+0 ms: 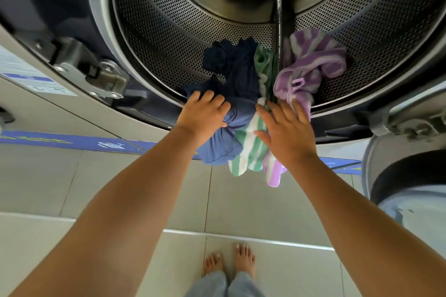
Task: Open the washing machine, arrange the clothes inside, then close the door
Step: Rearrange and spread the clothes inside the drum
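With the washing machine (101, 19) open, its door (407, 176) swung out at the right, both hands are at the drum mouth on the clothes. Left hand (202, 113) sits on the blue garment (222, 142), fingers curled into the fabric, thumb pressed into a fold: gripping it. Right hand (284, 128) lies flat with fingers spread across the green-and-white striped cloth (248, 149) and the purple-and-white striped cloth (311, 65); not clenched, just pressing. Clothes straddle the door opening: a dark navy garment (236, 65) and most of the purple piece rest inside the perforated drum (169, 31), while the blue, green and a purple tail hang out over the lower rim. Door hinge (96, 72) visible at left. Bare feet (229, 263) on the tiled floor (120, 188) below.
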